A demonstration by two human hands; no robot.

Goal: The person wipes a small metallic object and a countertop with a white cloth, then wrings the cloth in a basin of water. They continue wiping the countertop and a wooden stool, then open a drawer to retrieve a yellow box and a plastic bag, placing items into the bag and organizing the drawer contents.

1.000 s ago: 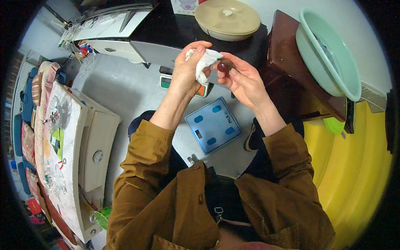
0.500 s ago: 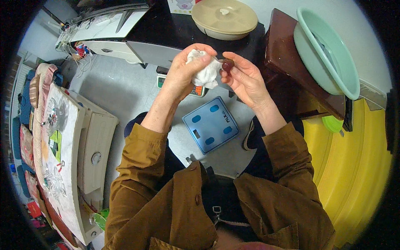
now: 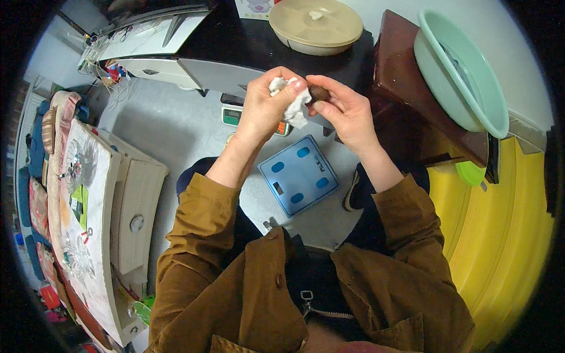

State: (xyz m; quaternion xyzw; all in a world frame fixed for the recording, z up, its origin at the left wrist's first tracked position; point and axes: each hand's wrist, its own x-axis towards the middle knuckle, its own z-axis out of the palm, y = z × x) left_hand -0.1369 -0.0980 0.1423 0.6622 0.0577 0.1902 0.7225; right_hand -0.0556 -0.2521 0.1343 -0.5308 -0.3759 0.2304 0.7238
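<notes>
Since half a second ago both hands have drifted slightly right and the cloth now covers more of the brown object, so the wiping looks to be continuing. Landmark: the blue bathroom scale [image 3: 299, 175] on the floor. Beyond and right of it sits the pale green basin [image 3: 465, 76] on a brown stool [image 3: 406, 76]; beyond it, a beige lidded dish [image 3: 316, 25]. Directly above the scale, the left hand [image 3: 265, 106] is closed around a crumpled white cloth [image 3: 291, 103]. The right hand [image 3: 344, 109] pinches the small brown object [image 3: 319, 93], touching the cloth.
</notes>
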